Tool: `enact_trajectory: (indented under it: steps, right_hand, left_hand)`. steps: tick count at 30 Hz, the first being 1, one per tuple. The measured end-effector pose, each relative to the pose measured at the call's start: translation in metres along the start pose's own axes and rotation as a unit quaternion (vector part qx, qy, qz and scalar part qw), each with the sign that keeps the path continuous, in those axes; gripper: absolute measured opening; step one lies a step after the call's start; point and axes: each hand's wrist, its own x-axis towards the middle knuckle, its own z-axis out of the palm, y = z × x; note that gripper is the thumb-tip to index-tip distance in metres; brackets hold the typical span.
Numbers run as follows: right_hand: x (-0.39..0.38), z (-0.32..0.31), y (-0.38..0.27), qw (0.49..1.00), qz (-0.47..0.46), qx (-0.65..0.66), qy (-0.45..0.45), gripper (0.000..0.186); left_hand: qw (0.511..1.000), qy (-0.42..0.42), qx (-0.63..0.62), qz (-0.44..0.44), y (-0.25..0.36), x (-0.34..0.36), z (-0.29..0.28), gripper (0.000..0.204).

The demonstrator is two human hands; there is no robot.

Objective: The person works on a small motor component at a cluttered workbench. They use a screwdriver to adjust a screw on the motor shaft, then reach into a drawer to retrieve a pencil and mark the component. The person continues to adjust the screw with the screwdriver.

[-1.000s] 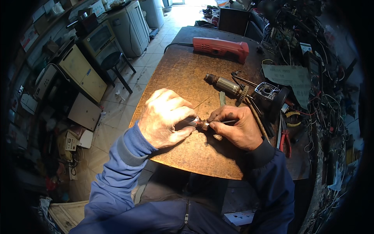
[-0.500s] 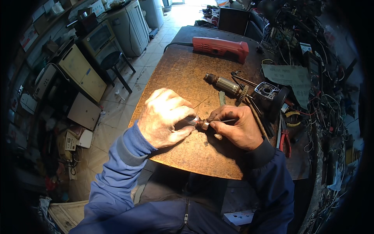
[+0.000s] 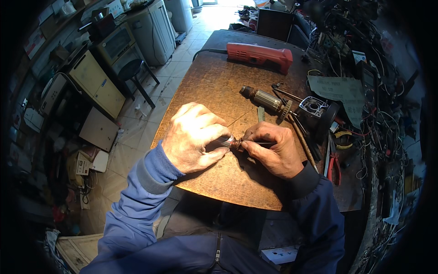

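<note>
Working at table (image 3: 205,89) | left hand (image 3: 194,139): our fingers pinch a motor part (image 3: 234,143) | right hand (image 3: 275,151): ours pinch thin rod (image 3: 264,143)

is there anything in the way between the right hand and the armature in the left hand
Nothing visible stands in the way: the right hand, pinching a thin rod, is right at the coppery end of the armature held in the left hand. The other armature lies beyond both hands, clear of that spot.

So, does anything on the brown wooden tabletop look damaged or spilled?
Nothing looks spilled. The brown wooden tabletop seems marred: a thin dark line, perhaps a scratch, interrupts its lit surface beyond the bare left hand.
</note>
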Motion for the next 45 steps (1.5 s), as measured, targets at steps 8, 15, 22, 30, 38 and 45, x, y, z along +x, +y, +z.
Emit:
enact_trajectory:
  steps: [8, 15, 22, 30, 38, 45]
  right_hand:
    - [0.001, -0.001, -0.001, 0.999, 0.023, 0.028, -0.009, 0.01]
    - [-0.002, -0.001, -0.006, 0.992, 0.07, 0.107, -0.005, 0.01]
    - [-0.002, -0.002, -0.014, 0.984, 0.121, 0.131, -0.002, 0.008]
    - [-0.001, -0.003, -0.008, 0.98, 0.139, 0.144, 0.006, 0.005]
    - [-0.002, -0.004, -0.007, 0.983, 0.129, 0.128, -0.002, 0.006]
    - [-0.002, -0.003, -0.007, 0.982, 0.137, 0.127, 0.006, 0.007]
  left_hand:
    - [1.0, -0.004, -0.01, -0.001, 0.0, 0.0, -0.001, 0.033]
    - [1.0, -0.001, -0.01, 0.0, -0.001, 0.0, 0.0, 0.034]
    - [1.0, -0.003, -0.004, 0.0, -0.001, 0.001, 0.0, 0.034]
    - [1.0, -0.004, 0.0, -0.002, 0.0, 0.0, 0.0, 0.035]
    - [1.0, -0.005, -0.003, -0.003, 0.0, 0.0, 0.0, 0.036]
    - [1.0, -0.006, -0.001, -0.003, 0.0, -0.001, 0.001, 0.036]
